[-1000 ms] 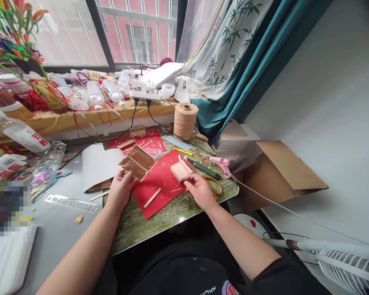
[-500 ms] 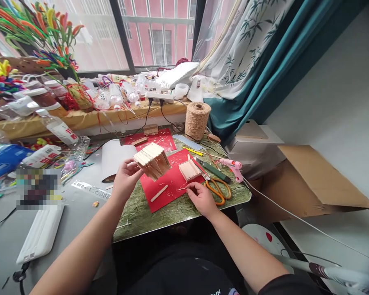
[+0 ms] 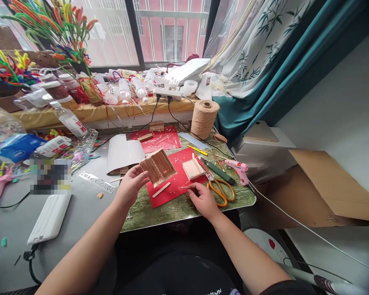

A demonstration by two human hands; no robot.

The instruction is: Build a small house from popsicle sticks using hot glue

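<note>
A small box of craft sticks (image 3: pixel 158 167) is in my left hand (image 3: pixel 131 183), closed on its left edge. The box is tilted so its brown, ribbed inside faces me, and it hangs above the red paper (image 3: pixel 169 192). Low over the paper's right side, my right hand (image 3: pixel 203 199) is closed in a pinch, with a short thin stick (image 3: pixel 183 187) jutting from its fingertips. A pale, flat craft-stick piece (image 3: pixel 193 169) lies just beyond that hand. A single craft stick (image 3: pixel 161 190) rests on the paper between my hands. Orange-handled scissors (image 3: pixel 222 192) lie right of my right hand.
At the table's right are a green utility knife (image 3: pixel 218 171), a pink glue gun (image 3: pixel 238 169) with its cord, and a twine spool (image 3: pixel 204 119). A white sheet (image 3: pixel 123 153) and a stencil ruler (image 3: pixel 97 182) lie left. Bottles crowd the windowsill. A cardboard box (image 3: pixel 329 184) stands right.
My left hand has turned the box, so its inside now faces me instead of its pale outer side. The right hand keeps its pinch in nearly the same place. The view has shifted slightly left.
</note>
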